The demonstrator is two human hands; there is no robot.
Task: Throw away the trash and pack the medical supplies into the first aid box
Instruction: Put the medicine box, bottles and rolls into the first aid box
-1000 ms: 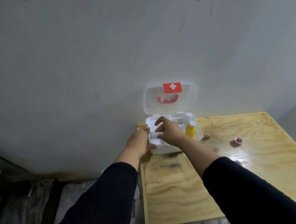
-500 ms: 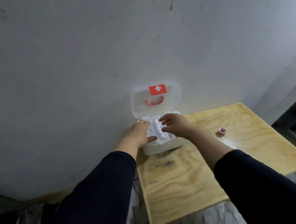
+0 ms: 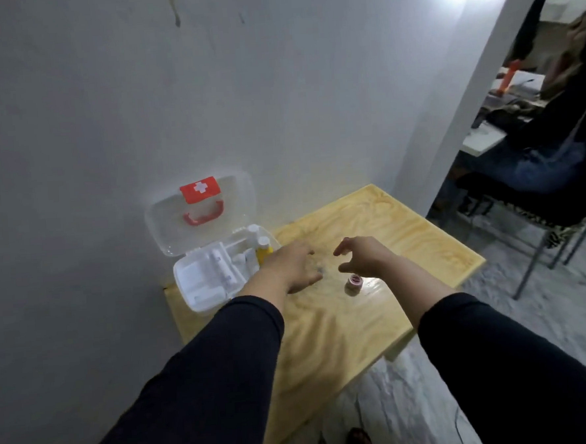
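Head view shows the small pink roll [image 3: 354, 281] on the tabletop [image 3: 405, 235] just below the right hand [image 3: 364, 253], whose grip is loose and empty, nearer than the equally empty left hand [image 3: 292, 264] beside the first aid box [image 3: 200, 296].

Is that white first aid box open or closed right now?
Open. The first aid box has its clear lid standing up against the wall, and the white tray and a yellow bottle inside are in plain sight.
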